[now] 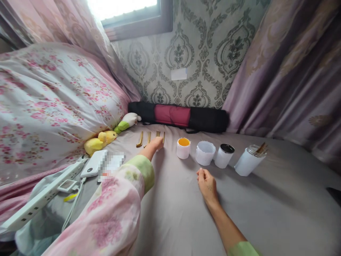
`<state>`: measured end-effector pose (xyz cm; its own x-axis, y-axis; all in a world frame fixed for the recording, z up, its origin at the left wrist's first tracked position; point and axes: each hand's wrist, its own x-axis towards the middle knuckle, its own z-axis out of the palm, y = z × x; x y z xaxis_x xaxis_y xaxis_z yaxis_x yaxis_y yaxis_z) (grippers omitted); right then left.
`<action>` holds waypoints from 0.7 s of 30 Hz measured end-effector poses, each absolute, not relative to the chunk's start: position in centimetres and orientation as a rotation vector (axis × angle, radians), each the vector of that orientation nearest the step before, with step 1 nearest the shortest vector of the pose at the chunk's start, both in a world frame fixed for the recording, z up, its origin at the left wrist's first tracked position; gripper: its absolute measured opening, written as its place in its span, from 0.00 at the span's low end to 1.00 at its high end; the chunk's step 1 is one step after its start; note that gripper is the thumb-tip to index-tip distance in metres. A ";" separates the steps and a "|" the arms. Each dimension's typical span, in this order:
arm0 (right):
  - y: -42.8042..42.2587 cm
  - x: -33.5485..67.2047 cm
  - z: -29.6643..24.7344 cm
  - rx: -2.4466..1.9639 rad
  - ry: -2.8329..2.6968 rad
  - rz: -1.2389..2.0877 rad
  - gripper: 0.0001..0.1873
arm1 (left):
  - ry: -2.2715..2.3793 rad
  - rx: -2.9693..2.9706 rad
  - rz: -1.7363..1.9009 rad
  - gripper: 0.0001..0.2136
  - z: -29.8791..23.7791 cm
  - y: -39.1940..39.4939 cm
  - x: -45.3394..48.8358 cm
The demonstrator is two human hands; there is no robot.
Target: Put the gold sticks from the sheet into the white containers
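Note:
My left hand [156, 143] reaches out among several slim gold pieces of cutlery [140, 139] lying in separate groups on the grey sheet. Its fingers look curled, but their tips and whatever they grip are hidden behind the hand. One gold piece [163, 137] shows right beside the knuckles. Loosely curled, my right hand [207, 185] is near the sheet with nothing visible in it. Just beyond it are a wide white container [205, 158] and a white can with a dark inside [223, 161]. A white can with an orange inside [183, 151] stands to their left.
At the right, a tilted-looking white jar [246, 166] holds brown sticks. A black and maroon bag [172, 115] lies along the wall. Plush toys [99, 142], a power strip [39, 199], a white power bank [94, 163] and cables are on the left beside floral bedding [58, 96].

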<state>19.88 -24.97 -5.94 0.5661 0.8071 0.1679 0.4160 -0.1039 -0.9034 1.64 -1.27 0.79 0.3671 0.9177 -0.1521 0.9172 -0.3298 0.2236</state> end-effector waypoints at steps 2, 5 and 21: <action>-25.0 19.9 -5.8 -1.720 -1.018 0.454 0.23 | 1.630 2.388 -0.034 0.15 0.5 -1.1 1.8; -25.0 19.8 -5.7 -1.716 -1.009 0.451 0.23 | 1.639 2.408 -0.079 0.15 0.0 -0.7 2.0; -24.9 19.9 -5.7 -1.732 -1.022 0.471 0.20 | 1.636 2.370 -0.182 0.15 -1.2 0.5 2.3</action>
